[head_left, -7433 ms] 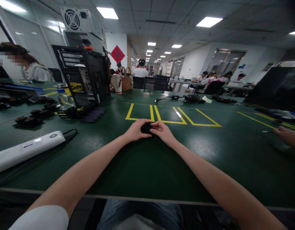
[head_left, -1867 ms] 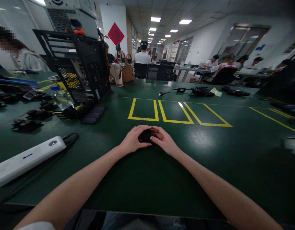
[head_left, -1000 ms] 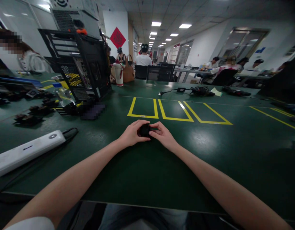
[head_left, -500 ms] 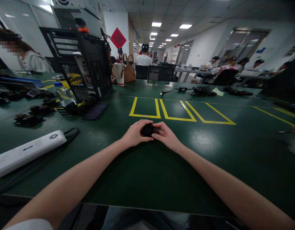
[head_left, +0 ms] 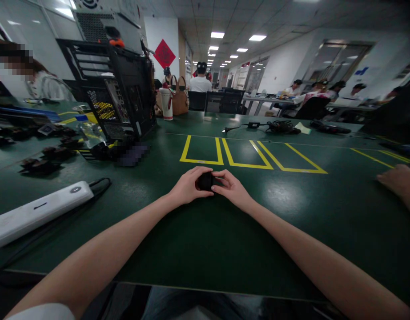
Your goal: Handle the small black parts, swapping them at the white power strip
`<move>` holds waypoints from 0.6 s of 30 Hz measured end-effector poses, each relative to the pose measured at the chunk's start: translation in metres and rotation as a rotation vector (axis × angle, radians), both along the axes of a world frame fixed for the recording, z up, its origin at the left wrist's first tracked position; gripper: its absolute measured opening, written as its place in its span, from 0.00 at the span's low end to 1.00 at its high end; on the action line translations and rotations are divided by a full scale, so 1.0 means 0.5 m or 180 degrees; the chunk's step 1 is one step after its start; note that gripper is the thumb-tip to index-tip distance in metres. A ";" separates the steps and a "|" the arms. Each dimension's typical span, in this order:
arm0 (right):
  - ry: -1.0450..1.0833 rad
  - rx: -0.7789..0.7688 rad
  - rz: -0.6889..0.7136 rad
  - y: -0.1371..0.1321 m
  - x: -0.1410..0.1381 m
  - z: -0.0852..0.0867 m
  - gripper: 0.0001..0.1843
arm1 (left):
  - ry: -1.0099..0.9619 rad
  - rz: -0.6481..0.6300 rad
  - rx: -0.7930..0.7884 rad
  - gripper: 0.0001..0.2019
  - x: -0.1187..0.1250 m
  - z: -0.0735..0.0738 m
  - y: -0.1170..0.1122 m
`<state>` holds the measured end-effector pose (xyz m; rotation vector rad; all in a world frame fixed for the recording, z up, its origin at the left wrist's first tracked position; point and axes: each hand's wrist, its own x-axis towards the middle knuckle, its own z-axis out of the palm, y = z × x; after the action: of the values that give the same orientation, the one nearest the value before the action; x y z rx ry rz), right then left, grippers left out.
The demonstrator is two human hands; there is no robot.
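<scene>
A small black, rounded object (head_left: 205, 181) is between my two hands on the green table (head_left: 205, 249); its exact kind cannot be made out. My left hand (head_left: 188, 186) curls round its left side, thumb low and fingers over the top. On the other side, the fingertips and thumb of my right hand (head_left: 230, 189) pinch its right edge. Just beyond my hands, yellow tape outlines (head_left: 201, 162) mark the tabletop.
At left lie a white power strip (head_left: 41, 211) with a cable and several dark parts (head_left: 41, 166). Behind them stands an open black computer case (head_left: 125, 89). A paper cup (head_left: 166, 104), brown handbag (head_left: 181, 101) and coiled cables (head_left: 281, 126) sit farther back. Another person's hand (head_left: 400, 182) rests at right.
My hands and the black object stay in the same place. The other person's hand at the right edge has come farther into view over the table.
</scene>
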<state>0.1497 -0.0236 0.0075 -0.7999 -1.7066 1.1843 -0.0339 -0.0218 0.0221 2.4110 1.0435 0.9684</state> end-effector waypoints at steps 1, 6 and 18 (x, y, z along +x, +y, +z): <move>-0.0023 0.0024 -0.0046 0.001 -0.001 0.000 0.15 | 0.0003 0.0003 -0.0005 0.29 0.000 0.000 0.000; -0.0236 0.0150 -0.0258 0.001 -0.002 0.002 0.16 | -0.0021 -0.0035 -0.0039 0.30 0.000 0.000 0.001; -0.0225 0.0165 -0.0163 -0.008 -0.001 0.000 0.12 | -0.0027 -0.0009 0.0004 0.29 0.001 0.002 -0.001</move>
<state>0.1490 -0.0278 0.0074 -0.8577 -1.7567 1.0844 -0.0336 -0.0224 0.0230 2.4067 1.0367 0.9778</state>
